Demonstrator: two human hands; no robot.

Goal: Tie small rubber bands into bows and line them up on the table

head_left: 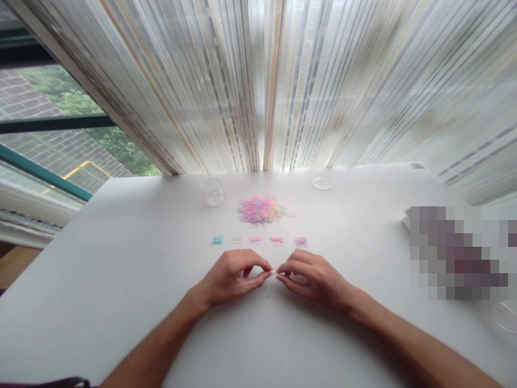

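My left hand [238, 275] and my right hand [313, 275] meet near the middle of the white table, thumb and forefinger of each pinched together. Between the fingertips shows a tiny pale rubber band [274, 271], mostly covered by the fingers. Just below them a loose pale band [269, 291] lies on the table. Beyond my hands runs a row of small colour bunches: teal bands [217, 240], yellow bands [236, 240], pink bands [255, 238], coral-pink bands [276, 241] and purple bands [301, 241]. Behind the row sits a mixed pastel pile of bands [260, 209].
A clear round container [214, 193] stands at the back left of the white table [121, 258], and a clear round lid [322, 182] lies at the back right. At the right edge is a blurred-out object [456, 253]. Striped curtains [262, 86] hang behind the table.
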